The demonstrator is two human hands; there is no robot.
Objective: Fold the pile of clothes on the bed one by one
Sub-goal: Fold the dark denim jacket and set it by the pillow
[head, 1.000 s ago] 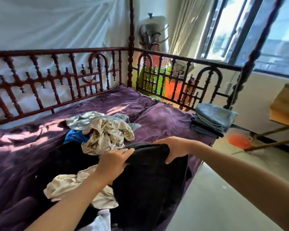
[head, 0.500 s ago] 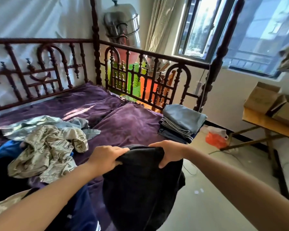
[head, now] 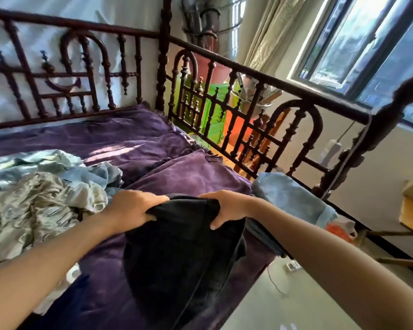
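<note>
Left hand (head: 131,208) and right hand (head: 227,208) both pinch the black garment's (head: 184,253) top edge — it hangs below them over the bed (head: 153,144), right of the clothes pile (head: 41,194).

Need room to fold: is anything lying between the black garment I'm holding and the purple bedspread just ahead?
Nothing visible does. The left hand and right hand grip the black garment; the purple bedspread just beyond it is bare, with the unfolded pile to the left and the folded blue stack to the right.

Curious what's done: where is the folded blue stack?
Head view: the folded blue stack sits at the bed's right edge, just beyond the right hand, under the railing.
</note>
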